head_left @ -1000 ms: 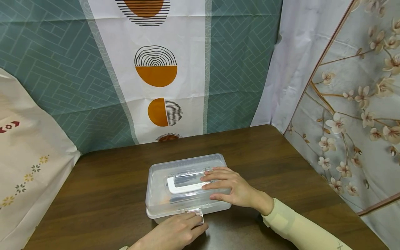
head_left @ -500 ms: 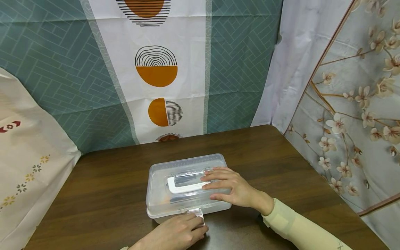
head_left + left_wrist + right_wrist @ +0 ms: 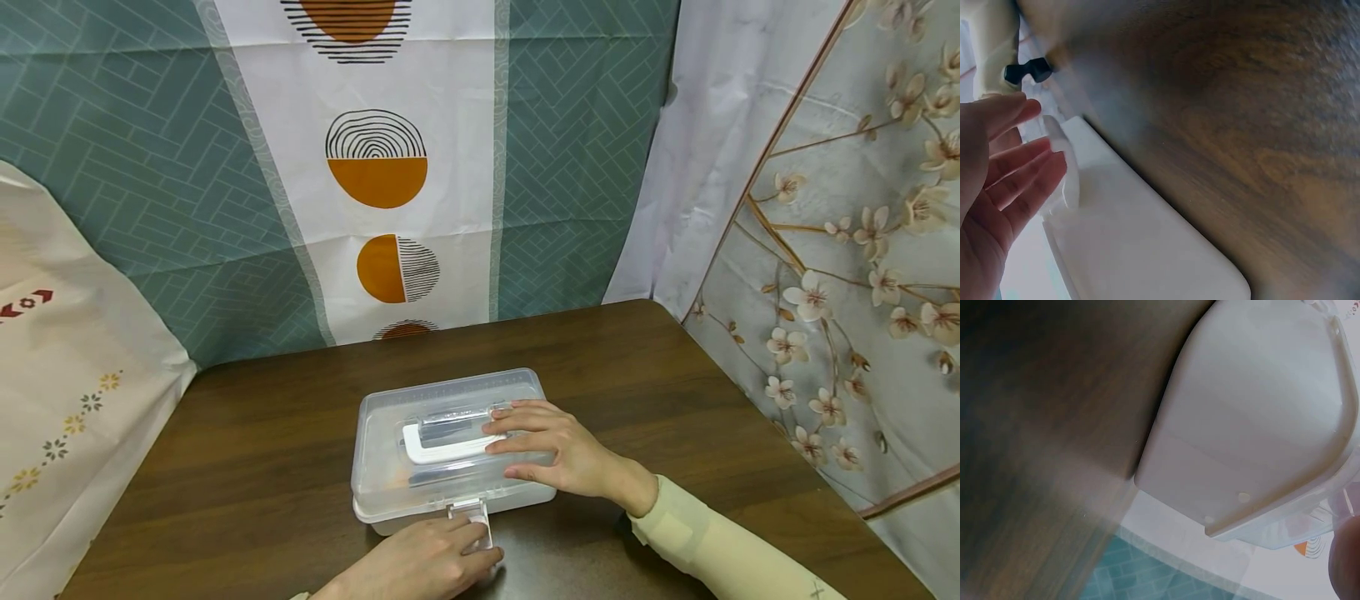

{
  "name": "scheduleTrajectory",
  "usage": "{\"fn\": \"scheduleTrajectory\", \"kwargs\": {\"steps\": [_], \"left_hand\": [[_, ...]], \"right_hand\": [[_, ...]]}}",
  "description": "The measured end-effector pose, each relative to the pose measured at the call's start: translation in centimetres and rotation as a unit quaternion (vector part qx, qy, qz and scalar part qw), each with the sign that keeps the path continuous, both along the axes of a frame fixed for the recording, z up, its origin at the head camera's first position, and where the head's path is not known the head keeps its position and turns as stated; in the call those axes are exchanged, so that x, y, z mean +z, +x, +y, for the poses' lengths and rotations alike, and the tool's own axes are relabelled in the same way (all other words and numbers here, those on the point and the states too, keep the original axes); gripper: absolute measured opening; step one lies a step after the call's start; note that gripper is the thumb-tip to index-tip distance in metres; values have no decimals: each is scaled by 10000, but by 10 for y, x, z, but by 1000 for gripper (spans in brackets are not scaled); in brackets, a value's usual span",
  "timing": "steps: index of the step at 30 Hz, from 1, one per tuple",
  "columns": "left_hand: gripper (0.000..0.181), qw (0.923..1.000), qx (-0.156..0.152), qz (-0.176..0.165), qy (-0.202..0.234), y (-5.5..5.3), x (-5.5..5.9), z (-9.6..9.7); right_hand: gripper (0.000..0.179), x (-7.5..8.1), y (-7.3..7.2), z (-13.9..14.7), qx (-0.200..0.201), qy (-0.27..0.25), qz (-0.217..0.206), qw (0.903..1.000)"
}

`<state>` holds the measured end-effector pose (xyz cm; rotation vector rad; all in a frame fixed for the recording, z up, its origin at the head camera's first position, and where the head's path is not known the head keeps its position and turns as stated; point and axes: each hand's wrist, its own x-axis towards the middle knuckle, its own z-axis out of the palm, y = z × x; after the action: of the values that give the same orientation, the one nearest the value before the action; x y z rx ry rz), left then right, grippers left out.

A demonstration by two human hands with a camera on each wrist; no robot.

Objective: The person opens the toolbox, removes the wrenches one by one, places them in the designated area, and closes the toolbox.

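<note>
A clear plastic storage box [image 3: 375,492] with a see-through lid sits on the table, and a white handle [image 3: 442,454] lies flat on top of it. Dark, slim shapes show faintly through the lid. At the front, my left hand [image 3: 420,558] holds the clear latch [image 3: 480,542] between fingers and thumb; it stands out from the box wall. In the left wrist view, the fingertips [image 3: 1050,165] are right at this latch [image 3: 1069,181]. My right hand [image 3: 555,450] rests with spread fingers on the lid's right side, across the handle's right end.
The brown wooden table [image 3: 262,467] extends on all sides of the box. A green and white patterned cloth [image 3: 405,200] hangs behind it. A floral cloth [image 3: 847,300] hangs at the right, a cream cloth [image 3: 67,400] at the left.
The latch has swung a little outward and toward me, with the left fingers and thumb moving slightly along with it. My right hand and the box have stayed in place.
</note>
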<state>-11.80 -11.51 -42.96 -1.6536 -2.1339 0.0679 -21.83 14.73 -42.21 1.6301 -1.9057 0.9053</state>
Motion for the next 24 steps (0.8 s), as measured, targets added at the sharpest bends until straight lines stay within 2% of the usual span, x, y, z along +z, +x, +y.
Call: {"fn": "scheduleTrajectory", "kwargs": {"steps": [4,14,19,24], "left_hand": [[18,9999,38,129,8,0,-1,0],[18,9995,307,-74,-92,-1,-2,-1],[19,9994,317,-40,-131,-1,0,-1],[25,9997,200,101,34,-1,9,-1]], "right_hand": [[32,-1,0,1,-11,26,-43,10000],[33,-1,0,1,-13,46,-82,10000],[33,-1,0,0,-4,30,-43,10000],[33,-1,-1,0,11,8,-18,10000]]}}
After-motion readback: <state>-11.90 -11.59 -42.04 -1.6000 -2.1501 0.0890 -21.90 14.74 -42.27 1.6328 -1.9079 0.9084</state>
